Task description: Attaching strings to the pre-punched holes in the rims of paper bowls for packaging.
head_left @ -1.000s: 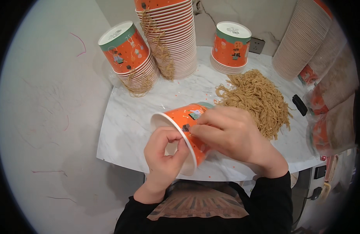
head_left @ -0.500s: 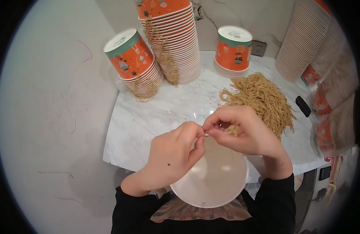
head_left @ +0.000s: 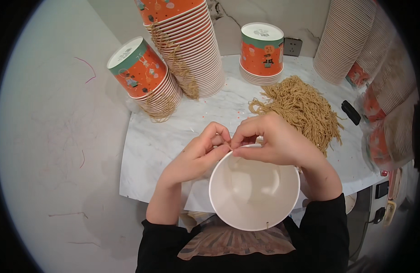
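1. The bucket (head_left: 253,195), earlier sideways, is now turned mouth toward the camera, long axis roughly along the view.
2. At the near edge of the surface (head_left: 151,150), its far rim is pinched by the right hand (head_left: 271,141).
3. The left hand (head_left: 198,154) is narrowed there; its hold cannot be told.

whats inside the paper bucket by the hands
The paper bucket shows a white inner surface, bright reflections and a small dark mark by its near edge. The right hand covers part of the far edge, the left hand beside it; what's beneath them can't be seen.
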Demonstrator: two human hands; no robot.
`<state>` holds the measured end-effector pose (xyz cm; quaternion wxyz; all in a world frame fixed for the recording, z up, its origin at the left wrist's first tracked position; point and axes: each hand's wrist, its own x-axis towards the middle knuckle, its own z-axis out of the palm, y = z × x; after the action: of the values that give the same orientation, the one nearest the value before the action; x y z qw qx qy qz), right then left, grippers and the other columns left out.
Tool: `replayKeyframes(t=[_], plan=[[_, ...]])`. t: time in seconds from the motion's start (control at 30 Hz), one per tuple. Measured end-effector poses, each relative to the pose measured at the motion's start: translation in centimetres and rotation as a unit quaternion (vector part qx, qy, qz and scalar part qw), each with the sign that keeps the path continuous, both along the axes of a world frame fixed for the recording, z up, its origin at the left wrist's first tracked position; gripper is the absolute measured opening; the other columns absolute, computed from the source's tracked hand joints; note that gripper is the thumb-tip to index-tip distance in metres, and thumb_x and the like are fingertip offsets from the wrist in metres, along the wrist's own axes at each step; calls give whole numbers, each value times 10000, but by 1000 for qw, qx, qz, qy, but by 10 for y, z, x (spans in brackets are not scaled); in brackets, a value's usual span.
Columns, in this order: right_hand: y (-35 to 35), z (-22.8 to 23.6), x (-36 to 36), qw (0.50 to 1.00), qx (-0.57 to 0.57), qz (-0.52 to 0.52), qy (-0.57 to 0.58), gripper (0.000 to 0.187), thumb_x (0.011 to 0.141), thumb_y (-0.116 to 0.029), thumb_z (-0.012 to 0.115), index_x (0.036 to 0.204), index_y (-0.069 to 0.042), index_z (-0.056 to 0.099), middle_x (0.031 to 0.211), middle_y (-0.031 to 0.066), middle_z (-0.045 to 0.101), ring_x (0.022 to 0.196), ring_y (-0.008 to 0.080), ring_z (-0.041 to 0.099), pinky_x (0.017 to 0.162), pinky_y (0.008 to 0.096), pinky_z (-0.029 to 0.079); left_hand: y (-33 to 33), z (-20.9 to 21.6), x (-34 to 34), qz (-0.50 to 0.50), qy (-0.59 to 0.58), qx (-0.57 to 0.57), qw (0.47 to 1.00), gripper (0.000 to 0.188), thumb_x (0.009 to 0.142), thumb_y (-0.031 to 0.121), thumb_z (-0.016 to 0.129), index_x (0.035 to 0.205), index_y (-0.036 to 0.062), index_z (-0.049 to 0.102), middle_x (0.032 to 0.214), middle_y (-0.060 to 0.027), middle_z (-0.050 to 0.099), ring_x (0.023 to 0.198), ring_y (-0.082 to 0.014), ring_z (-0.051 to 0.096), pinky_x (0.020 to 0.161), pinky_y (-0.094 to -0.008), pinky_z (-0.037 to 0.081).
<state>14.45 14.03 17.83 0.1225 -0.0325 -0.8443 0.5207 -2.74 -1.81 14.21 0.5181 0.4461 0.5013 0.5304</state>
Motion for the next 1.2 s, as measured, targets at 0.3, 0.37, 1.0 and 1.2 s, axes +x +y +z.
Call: replayKeyframes(t=[0.3,0.37,1.0,1.2], plan=[[5,-6,-5,999,3,-29,22,113,812,-71,734,893,7,722,826,102,688,773,199,670,738,318,539,7,43,-10,-7,507,19,862,137,881,154,675,954,39,660,864,-96,662,794,-293,664,702,-381,515],[4,-1,-6,999,-1,-38,9,91,798,-44,731,875,2,719,841,79,686,818,185,652,763,306,522,6,40,-13,-4,529,24,848,122,870,160,670,914,45,669,847,-99,662,776,-313,658,679,-403,507],[22,-7,-7,977,-202,-73,1,55,804,-30,674,829,9,644,805,15,698,712,35,603,646,201,471,43,26,-14,47,161,28,985,76,992,-1,524,1065,15,538,956,-20,568,803,-81,589,708,-240,482],[35,-5,-4,979,-172,-102,-29,64,818,-46,682,834,5,646,769,-4,676,690,23,591,624,195,469,49,19,-23,30,212,15,977,159,971,50,611,1122,23,569,925,29,556,690,-50,474,657,-201,432]])
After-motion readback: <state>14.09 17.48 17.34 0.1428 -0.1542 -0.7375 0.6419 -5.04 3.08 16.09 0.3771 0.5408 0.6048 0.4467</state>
